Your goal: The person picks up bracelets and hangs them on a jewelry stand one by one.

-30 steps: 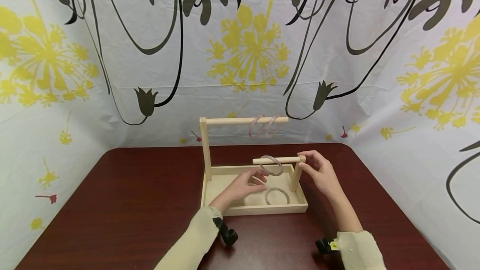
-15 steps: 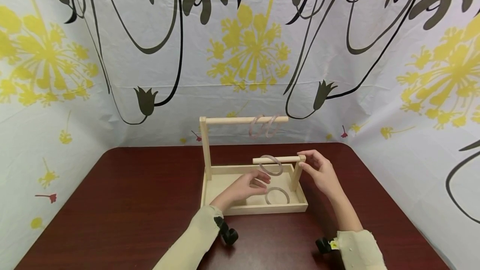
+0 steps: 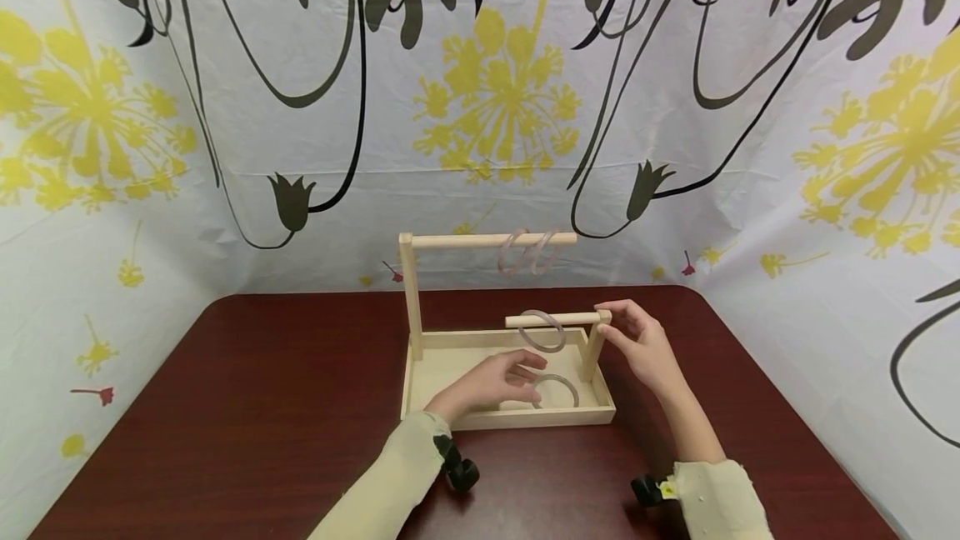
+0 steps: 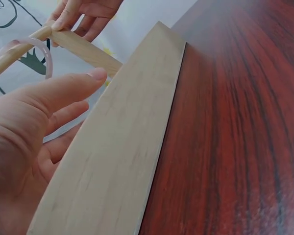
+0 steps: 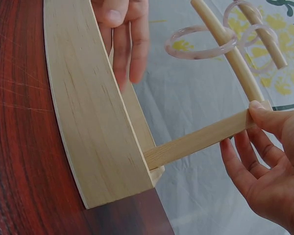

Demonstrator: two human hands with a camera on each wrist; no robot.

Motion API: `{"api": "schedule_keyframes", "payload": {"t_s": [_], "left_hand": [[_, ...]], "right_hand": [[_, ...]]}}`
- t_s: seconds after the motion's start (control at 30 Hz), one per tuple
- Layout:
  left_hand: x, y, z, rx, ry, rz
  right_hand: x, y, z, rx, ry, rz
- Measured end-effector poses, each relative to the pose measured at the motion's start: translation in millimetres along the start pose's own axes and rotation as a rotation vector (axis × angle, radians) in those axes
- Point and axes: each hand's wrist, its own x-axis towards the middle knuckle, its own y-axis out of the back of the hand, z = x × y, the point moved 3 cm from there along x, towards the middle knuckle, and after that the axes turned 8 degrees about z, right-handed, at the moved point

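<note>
Head view: two bangles point(image 3: 529, 251) hang on the rack's tall far bar, one bangle point(image 3: 543, 332) on the low bar point(image 3: 555, 320), and a last bangle point(image 3: 557, 391) lies in the wooden tray point(image 3: 510, 419) on the tabletop point(image 3: 262, 407). The left hand point(image 3: 495, 380) hovers just beside it, fingers relaxed and empty; the right hand point(image 3: 637, 344) pinches the low bar's right end. By appearances, one remains to hang.

The rack point(image 3: 420, 290) and its tray point(image 3: 510, 421) are pale, unfinished wood, matt with visible grain. The rings point(image 3: 542, 332) look like glossy see-through plastic. The table point(image 3: 262, 407) is smooth reddish wood with a slight sheen.
</note>
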Motion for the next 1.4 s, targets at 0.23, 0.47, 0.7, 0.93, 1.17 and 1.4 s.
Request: {"api": "schedule_keyframes", "payload": {"t_s": [0.23,0.47,0.7,0.93,1.17,1.4], "left_hand": [[1.1,-3.5,-1.1,0.109,-0.008,-0.010],[4.0,-6.5,-0.9,0.238,-0.037,-0.007],[8.0,-10.5,-0.8,0.425,-0.082,-0.007],[8.9,-12.8,4.0,0.570,-0.103,-0.037],[11.6,-13.7,4.9,0.603,-0.118,-0.041],[10.3,-10.5,4.1,0.615,-0.096,-0.004]], "right_hand": [[-1.0,0.7,0.2,-0.005,-0.003,0.001],[-1.1,0.5,-0.4,-0.002,-0.005,0.004],[-1.5,0.5,-0.3,-0.002,-0.004,0.001],[-1.8,1.0,-0.3,0.007,0.000,0.001],[-1.4,1.0,2.0,0.007,0.004,-0.003],[-1.3,0.2,3.1,0.004,-0.002,-0.001]]}}
